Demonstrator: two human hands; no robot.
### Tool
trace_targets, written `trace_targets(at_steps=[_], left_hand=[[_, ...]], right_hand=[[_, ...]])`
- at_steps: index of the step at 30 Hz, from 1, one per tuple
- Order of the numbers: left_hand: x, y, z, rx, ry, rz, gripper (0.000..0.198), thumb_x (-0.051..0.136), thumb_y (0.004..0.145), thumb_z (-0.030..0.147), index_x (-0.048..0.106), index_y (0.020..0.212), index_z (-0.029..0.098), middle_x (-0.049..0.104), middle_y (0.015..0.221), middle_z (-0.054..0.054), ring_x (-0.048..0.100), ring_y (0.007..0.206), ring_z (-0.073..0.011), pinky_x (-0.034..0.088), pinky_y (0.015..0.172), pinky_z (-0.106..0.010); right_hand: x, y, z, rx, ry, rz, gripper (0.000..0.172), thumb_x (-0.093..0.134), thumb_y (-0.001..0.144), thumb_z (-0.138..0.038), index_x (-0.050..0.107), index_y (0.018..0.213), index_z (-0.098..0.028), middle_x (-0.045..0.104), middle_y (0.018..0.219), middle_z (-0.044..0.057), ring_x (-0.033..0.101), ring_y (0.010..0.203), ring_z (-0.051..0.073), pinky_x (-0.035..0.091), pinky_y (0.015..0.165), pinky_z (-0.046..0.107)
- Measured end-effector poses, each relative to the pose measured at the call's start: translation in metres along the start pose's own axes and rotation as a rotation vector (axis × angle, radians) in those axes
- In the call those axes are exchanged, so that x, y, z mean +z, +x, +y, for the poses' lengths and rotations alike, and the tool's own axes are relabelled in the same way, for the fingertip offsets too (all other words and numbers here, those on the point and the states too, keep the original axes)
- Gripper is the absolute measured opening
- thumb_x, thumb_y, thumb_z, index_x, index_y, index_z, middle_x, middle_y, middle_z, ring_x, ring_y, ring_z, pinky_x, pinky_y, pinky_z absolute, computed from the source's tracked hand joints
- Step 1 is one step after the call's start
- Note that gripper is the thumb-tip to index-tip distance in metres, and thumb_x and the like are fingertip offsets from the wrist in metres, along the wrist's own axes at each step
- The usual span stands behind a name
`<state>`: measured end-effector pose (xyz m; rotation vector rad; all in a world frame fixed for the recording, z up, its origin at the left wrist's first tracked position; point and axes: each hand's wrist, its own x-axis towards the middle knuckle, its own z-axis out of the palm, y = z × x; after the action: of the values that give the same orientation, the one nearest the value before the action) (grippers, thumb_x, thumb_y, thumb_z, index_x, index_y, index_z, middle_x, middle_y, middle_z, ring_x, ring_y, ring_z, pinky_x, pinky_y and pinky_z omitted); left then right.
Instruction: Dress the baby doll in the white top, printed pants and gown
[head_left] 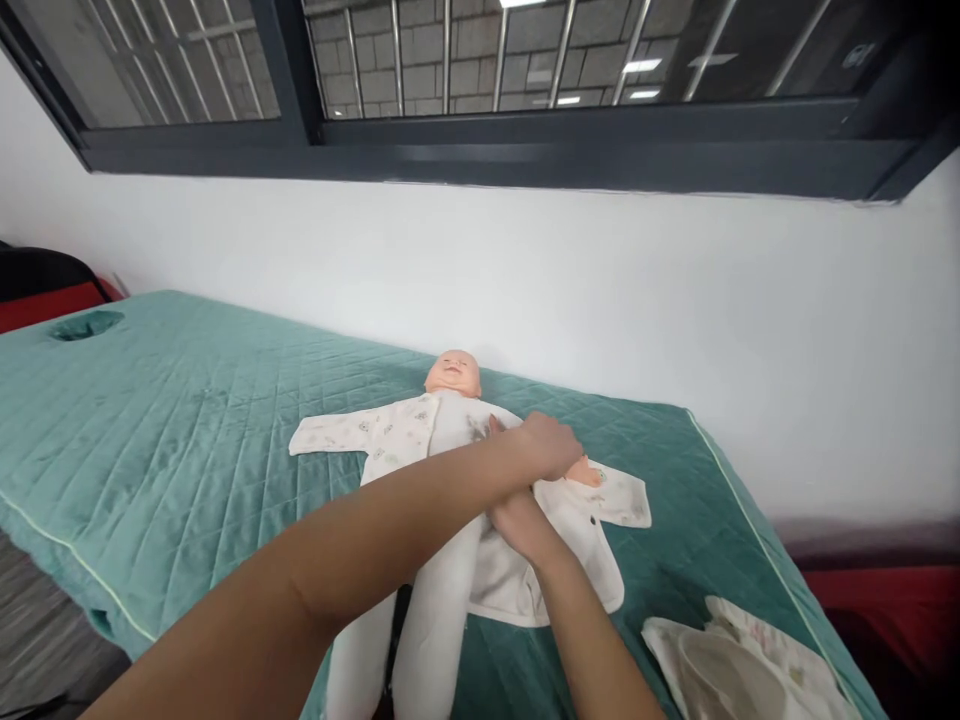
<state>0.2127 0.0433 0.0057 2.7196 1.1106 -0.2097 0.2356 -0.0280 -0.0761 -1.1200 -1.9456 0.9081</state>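
A baby doll (453, 374) lies on its back on a bed with a green quilted cover (217, 400). It wears a white patterned baby jacket (397, 435), whose left-side sleeve covers one arm. The jacket's other half is spread flat at the right, with the doll's bare hand above its sleeve. My left hand (553, 445) reaches across the doll and is closed around its right-side arm near the wrist. Under my left forearm, my right hand (519, 522) is curled close to the same arm; most of its fingers are hidden, so what they grip is unclear.
A folded cloth in a clear plastic bag (742, 660) lies at the bed's lower right. Behind the bed rises a white wall (637, 300) with a dark-framed barred window (480, 150). Red and black items (49, 290) stand beyond the left end.
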Motion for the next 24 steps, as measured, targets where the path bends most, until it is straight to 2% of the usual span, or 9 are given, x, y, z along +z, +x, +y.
trace_targets(at_steps=[3,7,11,13,14,16,19,21,24], left_hand=[[-0.006,-0.004,-0.015,0.028,-0.032,0.033,0.027,0.062,0.067,0.002,0.067,0.089,0.017,0.071,0.095,-0.012,0.067,0.080,-0.0288,0.048,0.071,-0.037],[-0.014,-0.014,-0.033,0.031,-0.096,0.086,0.030,0.059,0.073,0.010,0.065,0.100,0.021,0.066,0.073,-0.002,0.063,0.066,-0.0217,0.044,0.067,-0.032],[-0.013,-0.019,-0.044,0.033,-0.159,0.144,0.027,0.060,0.074,0.016,0.063,0.100,0.021,0.066,0.076,-0.001,0.063,0.070,-0.0209,0.043,0.072,-0.031],[-0.009,-0.020,-0.047,0.067,-0.197,0.152,0.024,0.064,0.073,0.019,0.064,0.096,0.022,0.067,0.079,-0.001,0.064,0.074,-0.0218,0.043,0.075,-0.031],[-0.006,-0.021,-0.048,0.081,-0.206,0.157,0.023,0.065,0.072,0.020,0.064,0.095,0.022,0.068,0.079,-0.001,0.064,0.075,-0.0223,0.043,0.076,-0.031],[-0.001,-0.022,-0.050,0.100,-0.186,0.164,0.023,0.065,0.071,0.018,0.064,0.094,0.023,0.067,0.077,-0.001,0.064,0.074,-0.0228,0.043,0.076,-0.032],[0.006,-0.023,-0.050,0.085,-0.131,0.205,0.025,0.060,0.072,0.013,0.065,0.095,0.021,0.065,0.074,-0.001,0.063,0.073,-0.0220,0.041,0.075,-0.031],[0.010,-0.023,-0.049,0.075,-0.099,0.211,0.026,0.059,0.075,0.015,0.065,0.099,0.020,0.066,0.076,-0.002,0.064,0.074,-0.0218,0.041,0.074,-0.031],[0.015,-0.021,-0.049,0.072,-0.048,0.168,0.027,0.060,0.077,0.024,0.066,0.103,0.021,0.071,0.084,-0.005,0.064,0.074,-0.0243,0.042,0.072,-0.032]], right_hand=[[-0.011,-0.001,-0.013,0.005,0.036,-0.025,0.059,0.037,0.099,-0.045,0.028,0.155,-0.026,0.040,0.154,0.008,0.024,0.149,0.026,0.021,0.122,0.052],[-0.047,-0.009,-0.032,0.124,0.108,-0.201,0.056,0.048,0.094,-0.054,0.044,0.145,-0.030,0.050,0.146,0.006,0.045,0.136,0.029,0.040,0.111,0.050],[-0.089,-0.018,-0.021,0.198,0.130,-0.281,0.047,0.059,0.088,-0.054,0.062,0.128,-0.029,0.063,0.132,0.005,0.059,0.121,0.027,0.048,0.102,0.042],[-0.103,-0.020,-0.002,0.289,0.011,-0.237,0.035,0.058,0.088,-0.052,0.072,0.102,-0.023,0.073,0.106,0.006,0.067,0.101,0.026,0.052,0.090,0.039],[-0.106,-0.019,0.010,0.361,-0.106,-0.179,0.033,0.058,0.087,-0.050,0.072,0.085,-0.021,0.073,0.089,0.006,0.068,0.087,0.025,0.053,0.080,0.037],[-0.108,-0.017,0.031,0.496,-0.366,-0.022,0.036,0.060,0.083,-0.048,0.059,0.060,-0.021,0.065,0.065,0.005,0.063,0.066,0.022,0.047,0.062,0.035],[-0.105,-0.013,0.052,0.557,-0.474,0.098,0.041,0.067,0.074,-0.049,0.046,0.051,-0.023,0.057,0.056,0.002,0.055,0.056,0.020,0.035,0.054,0.031],[-0.107,-0.012,0.057,0.543,-0.410,0.109,0.038,0.069,0.071,-0.045,0.046,0.050,-0.023,0.057,0.055,0.002,0.053,0.056,0.018,0.032,0.053,0.030],[-0.119,-0.015,0.058,0.550,-0.349,0.159,0.024,0.064,0.069,-0.034,0.052,0.052,-0.022,0.058,0.055,0.002,0.052,0.056,0.017,0.031,0.052,0.029]])
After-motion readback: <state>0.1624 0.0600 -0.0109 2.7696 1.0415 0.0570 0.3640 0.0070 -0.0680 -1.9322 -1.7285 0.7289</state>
